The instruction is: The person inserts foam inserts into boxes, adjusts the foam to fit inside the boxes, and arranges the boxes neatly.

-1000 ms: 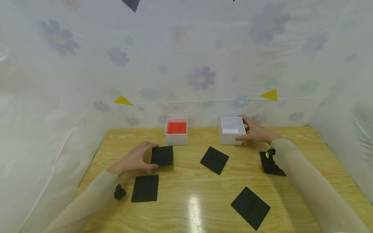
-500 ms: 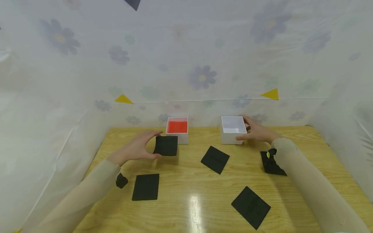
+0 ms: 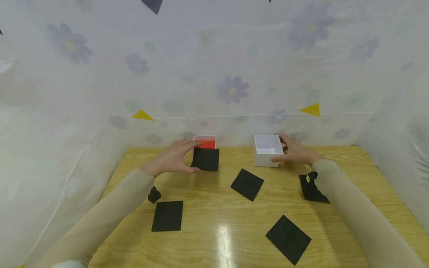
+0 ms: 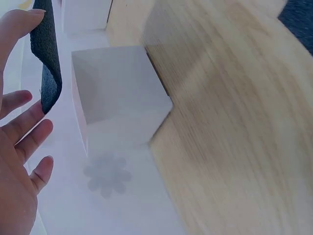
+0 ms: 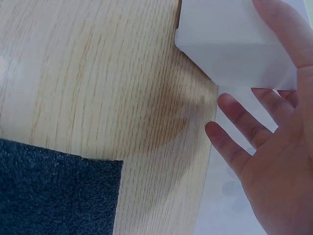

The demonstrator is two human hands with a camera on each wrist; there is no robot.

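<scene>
Nearest to me on the tabletop (image 3: 214, 238) lie two flat black foam squares, one at the front right (image 3: 288, 239) and one at the front left (image 3: 167, 216), and I see no hand near them. A little farther, a third square (image 3: 247, 184) rests in the middle, and a fourth (image 3: 310, 190) is partly covered by my right sleeve, so I cannot see its full shape.

Farther again, my left hand (image 3: 172, 160) holds the black foam pad (image 3: 205, 159) by its left edge, thumb below and fingers above, lifted just in front of the red-lined box (image 3: 205, 141). I judge this pad as very light and soft; in the left wrist view it (image 4: 49, 63) bends a little at the edge, so it seems flexible, with a rough surface that should not slip. An edge pinch looks enough, but a flat grip would keep it from folding.

My right hand (image 3: 295, 152) is around the right side of the white box (image 3: 267, 149), with the fingers at its wall. This box looks like thin stiff card, light, easy to push away.

The pad hides most of the red box, so I cannot tell what is inside it. In the right wrist view the white box (image 5: 234, 44) is cut off by the picture edge.
</scene>
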